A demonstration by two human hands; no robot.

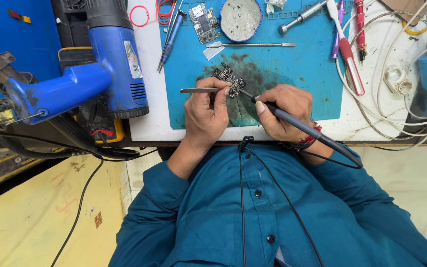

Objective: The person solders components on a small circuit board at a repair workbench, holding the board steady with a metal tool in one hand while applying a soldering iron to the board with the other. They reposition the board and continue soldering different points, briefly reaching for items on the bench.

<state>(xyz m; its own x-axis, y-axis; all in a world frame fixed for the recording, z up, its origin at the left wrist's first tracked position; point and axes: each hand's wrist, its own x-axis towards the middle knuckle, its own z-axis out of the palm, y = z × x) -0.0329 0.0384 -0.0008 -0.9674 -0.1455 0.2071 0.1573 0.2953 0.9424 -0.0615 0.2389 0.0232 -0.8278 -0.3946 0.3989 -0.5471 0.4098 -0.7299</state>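
Note:
A small dark circuit board (228, 79) lies on the stained middle of the blue work mat (292, 79). My left hand (204, 116) grips metal tweezers (198, 90), whose tips reach the board's near edge. My right hand (283, 110) holds a black soldering iron (297, 124) like a pen, its thin tip touching the board beside the tweezers. The iron's cord runs back over my right wrist.
A blue hot-air gun (90, 74) rests at the left of the mat. At the back lie a second circuit board (204, 22), a round tin (240, 19), a metal spudger (253, 45), screwdrivers (171, 34) and a red-handled tool (349, 59). White cables (376, 113) tangle at the right.

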